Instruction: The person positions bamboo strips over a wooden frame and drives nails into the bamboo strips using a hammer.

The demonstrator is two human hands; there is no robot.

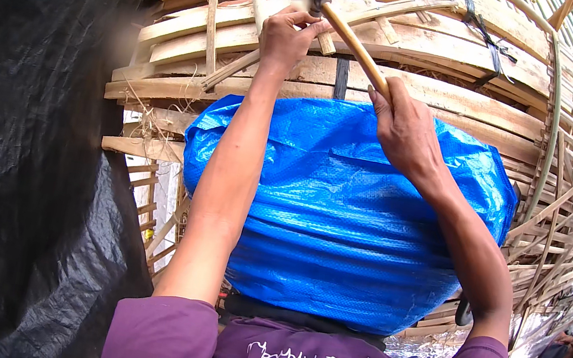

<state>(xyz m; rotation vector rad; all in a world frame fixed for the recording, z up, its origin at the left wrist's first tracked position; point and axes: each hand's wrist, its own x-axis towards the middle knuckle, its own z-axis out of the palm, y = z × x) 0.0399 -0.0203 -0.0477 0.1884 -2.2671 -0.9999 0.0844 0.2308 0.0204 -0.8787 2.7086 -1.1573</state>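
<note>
My right hand [407, 127] is wrapped round the lower end of the light wooden handle of a hammer [357, 48]. The hammer's metal head is up beside the fingertips of my left hand [284, 41]. Those fingertips are pinched together against a diagonal wooden strip [414, 5] that crosses several thin slats. Whatever they pinch is too small or hidden to make out. Under the strip run stacked pale wooden planks [467, 95]. Blue plastic sheeting [349, 212] spreads between my forearms, in front of my body.
A black plastic sheet [49, 101] hangs along the left side. Black strapping [481, 33] binds planks at the upper right. Bamboo poles and crossed thin strips [563, 202] form a lattice on the right. Dry fibres [152, 122] stick out from the planks' left ends.
</note>
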